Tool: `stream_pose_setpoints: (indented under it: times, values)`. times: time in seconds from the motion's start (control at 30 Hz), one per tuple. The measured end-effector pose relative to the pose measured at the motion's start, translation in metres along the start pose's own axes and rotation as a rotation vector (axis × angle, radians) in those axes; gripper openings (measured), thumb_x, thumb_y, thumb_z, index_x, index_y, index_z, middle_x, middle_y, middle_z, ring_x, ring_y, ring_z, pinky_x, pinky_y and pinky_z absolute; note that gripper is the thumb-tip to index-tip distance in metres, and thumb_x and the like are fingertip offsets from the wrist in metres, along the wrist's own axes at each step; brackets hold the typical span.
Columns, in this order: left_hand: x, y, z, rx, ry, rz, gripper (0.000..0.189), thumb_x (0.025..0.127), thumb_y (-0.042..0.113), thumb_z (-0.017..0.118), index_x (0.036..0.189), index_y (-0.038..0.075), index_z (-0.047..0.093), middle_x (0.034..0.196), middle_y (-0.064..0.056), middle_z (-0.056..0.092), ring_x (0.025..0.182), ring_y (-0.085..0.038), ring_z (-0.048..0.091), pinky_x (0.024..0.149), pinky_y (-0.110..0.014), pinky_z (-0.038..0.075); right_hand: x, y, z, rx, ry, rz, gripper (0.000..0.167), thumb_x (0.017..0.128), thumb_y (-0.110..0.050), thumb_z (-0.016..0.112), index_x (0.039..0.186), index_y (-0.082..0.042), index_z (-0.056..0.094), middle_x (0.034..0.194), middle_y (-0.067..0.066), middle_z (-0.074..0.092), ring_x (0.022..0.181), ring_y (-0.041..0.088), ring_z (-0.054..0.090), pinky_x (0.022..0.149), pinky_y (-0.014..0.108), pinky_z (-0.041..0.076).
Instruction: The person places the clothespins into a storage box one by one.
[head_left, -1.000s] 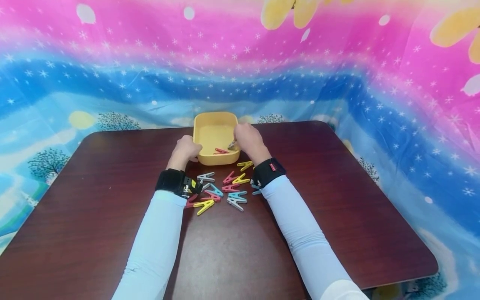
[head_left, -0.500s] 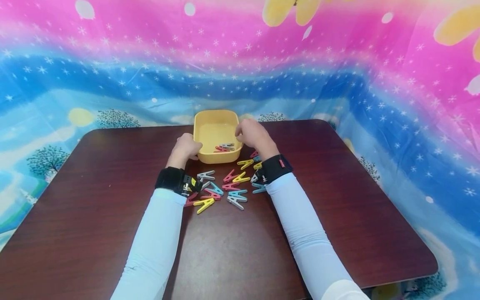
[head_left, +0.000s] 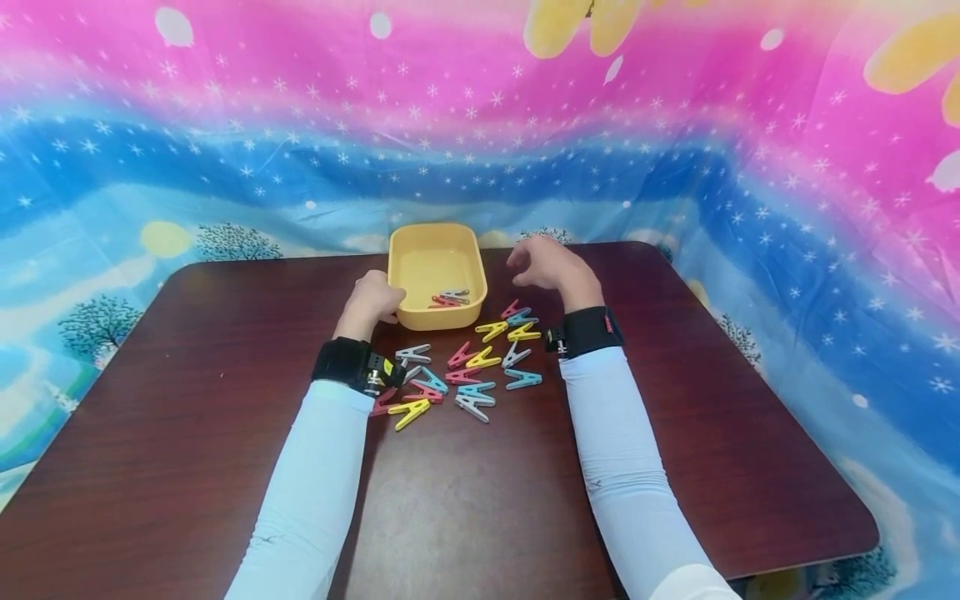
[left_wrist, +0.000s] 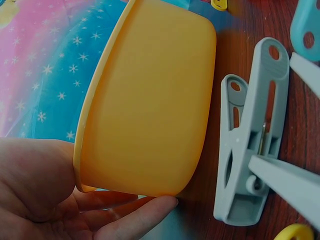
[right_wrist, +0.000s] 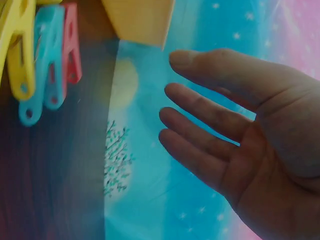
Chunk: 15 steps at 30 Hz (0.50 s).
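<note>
A yellow plastic tub (head_left: 442, 318) stands toward the table's far edge with a red clothespin (head_left: 442, 302) and a grey clothespin (head_left: 454, 293) inside. My left hand (head_left: 371, 298) grips the tub's left side; in the left wrist view the thumb lies over the rim and the fingers are under it. To the right of the tub, above the table, my right hand (head_left: 553, 262) is empty, its fingers apart and slightly bent in the right wrist view. Nearest to that hand lie a red clothespin (head_left: 511, 308), a blue clothespin (head_left: 522, 317) and a yellow clothespin (head_left: 523, 332).
Several more clothespins in red, yellow, blue and grey are scattered in front of the tub, including a grey clothespin (left_wrist: 260, 130) close by its wall. The dark wooden table (head_left: 187, 400) ends at a patterned cloth backdrop (head_left: 322, 183) behind.
The grey clothespin left my right hand and now lies in the tub by the red one. My right hand has moved right, away from the tub, and its fingers have spread. My left hand stays put.
</note>
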<state>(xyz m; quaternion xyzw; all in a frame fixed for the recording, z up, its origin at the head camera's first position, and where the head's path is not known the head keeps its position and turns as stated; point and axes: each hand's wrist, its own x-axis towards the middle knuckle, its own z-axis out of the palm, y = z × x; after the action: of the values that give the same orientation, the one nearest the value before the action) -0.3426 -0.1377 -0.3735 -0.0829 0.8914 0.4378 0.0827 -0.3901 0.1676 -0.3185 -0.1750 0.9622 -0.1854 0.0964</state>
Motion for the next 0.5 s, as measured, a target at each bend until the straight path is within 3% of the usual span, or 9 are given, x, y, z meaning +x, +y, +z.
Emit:
stream_pose_setpoints:
  times: [0.2,0.5]
  values:
    - [0.0,-0.001,0.0,0.001,-0.005,0.006,0.043,0.109,0.014,0.049,0.146,-0.009,0.052,0.138,-0.027,0.065,0.121,-0.041,0.075,0.101,-0.046,0.066,0.0,0.013,0.005,-0.012,-0.069,0.028,0.05,0.099,-0.013,0.078,0.147,-0.009,0.066,0.152,0.017,0.066,0.14,0.039,0.062,0.116,0.056,0.055]
    - [0.002,-0.003,0.002,-0.005,-0.001,0.004,0.044,0.109,0.014,0.05,0.147,-0.008,0.052,0.139,-0.027,0.065,0.122,-0.041,0.074,0.101,-0.047,0.066,0.005,0.013,0.021,-0.053,-0.132,0.06,0.054,0.096,-0.017,0.081,0.148,-0.014,0.066,0.152,0.016,0.065,0.138,0.037,0.063,0.116,0.057,0.055]
